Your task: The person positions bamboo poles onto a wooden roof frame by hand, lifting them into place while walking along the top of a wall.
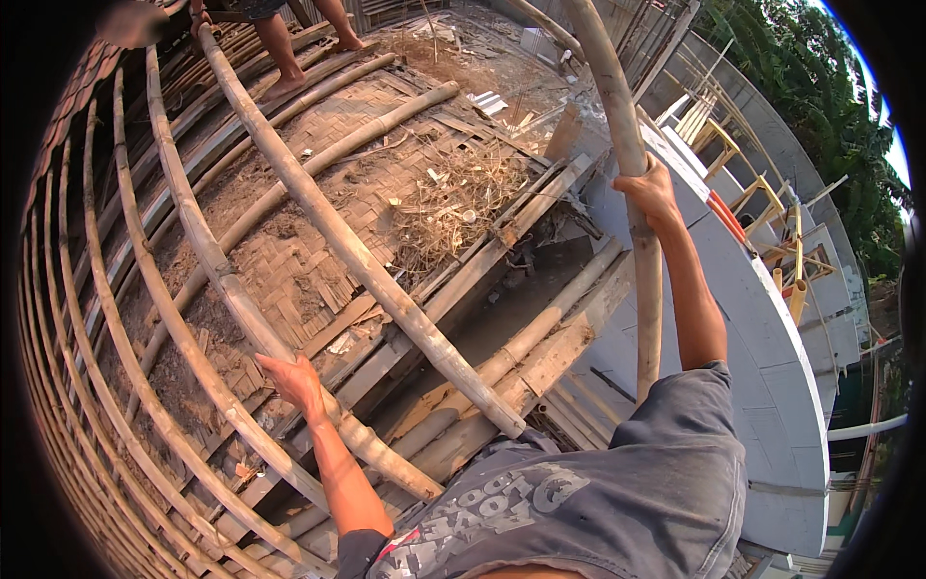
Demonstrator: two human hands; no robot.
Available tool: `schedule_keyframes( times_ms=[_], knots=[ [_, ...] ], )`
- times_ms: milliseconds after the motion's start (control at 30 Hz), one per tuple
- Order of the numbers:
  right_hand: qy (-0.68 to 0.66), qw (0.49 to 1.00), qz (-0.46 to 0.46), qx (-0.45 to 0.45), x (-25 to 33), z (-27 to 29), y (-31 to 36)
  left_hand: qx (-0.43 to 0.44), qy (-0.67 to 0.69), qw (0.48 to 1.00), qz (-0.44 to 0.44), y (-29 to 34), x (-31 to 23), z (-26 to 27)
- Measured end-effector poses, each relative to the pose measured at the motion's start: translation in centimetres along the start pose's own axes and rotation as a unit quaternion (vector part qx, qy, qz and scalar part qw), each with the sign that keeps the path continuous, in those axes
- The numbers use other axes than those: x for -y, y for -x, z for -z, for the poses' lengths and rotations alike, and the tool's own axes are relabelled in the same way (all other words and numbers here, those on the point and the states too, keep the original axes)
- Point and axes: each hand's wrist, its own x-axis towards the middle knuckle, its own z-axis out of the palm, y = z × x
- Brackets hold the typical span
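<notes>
My right hand (652,193) is raised and wrapped round a thick bamboo pole (644,289), which stands nearly upright at my right side. The pole's upper end runs out of view at the top. My left hand (293,384) lies on another bamboo pole (220,273), its visible fingers stretched out across it. That pole slopes from the far left down toward my body. Beside it, a long bamboo pole (352,253) runs diagonally down to my waist.
Several parallel bamboo poles line the left. Below lies a woven bamboo panel (275,256) with straw debris (453,212). Close by is a dark gap (502,299) beside timber beams. A pale block wall (743,338) stands at right. Another person's bare legs (280,48) show at the top left.
</notes>
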Motion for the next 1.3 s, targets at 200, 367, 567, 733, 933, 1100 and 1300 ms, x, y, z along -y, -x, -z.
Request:
schedule_keyframes(
  times_ms=[200, 367, 567, 733, 933, 1100, 1300],
  knots=[
    [0.002, 0.998, -0.004, -0.062, -0.4, 6.3, 13.3, 0.031, -0.035, 0.999, 0.004, -0.5, 1.1, -0.4],
    [0.003, 0.994, -0.025, -0.109, -2.4, 8.9, 26.4, 0.058, -0.032, 0.998, -0.003, -0.5, 2.0, -1.0],
    [-0.03, 0.981, -0.04, -0.19, -6.5, 8.2, 37.7, 0.019, -0.034, 0.998, -0.054, -1.6, 4.0, -2.5],
    [-0.006, 0.962, -0.053, -0.269, -9.6, 5.5, 43.7, -0.144, -0.093, 0.977, -0.13, 0.2, -1.0, 0.9],
    [-0.016, 0.954, -0.108, -0.281, -14.2, 0.2, 48.6, 0.463, 0.538, 0.63, -0.314, 12.7, -24.4, 12.8],
    [0.046, 0.946, -0.096, -0.306, -16.5, -3.9, 52.4, 0.647, 0.531, 0.399, -0.373, 21.6, -33.9, 16.2],
    [0.067, 0.952, -0.094, -0.282, -22.0, -6.1, 56.2, 0.685, 0.537, 0.38, -0.313, 28.9, -33.5, 8.7]
  ],
)
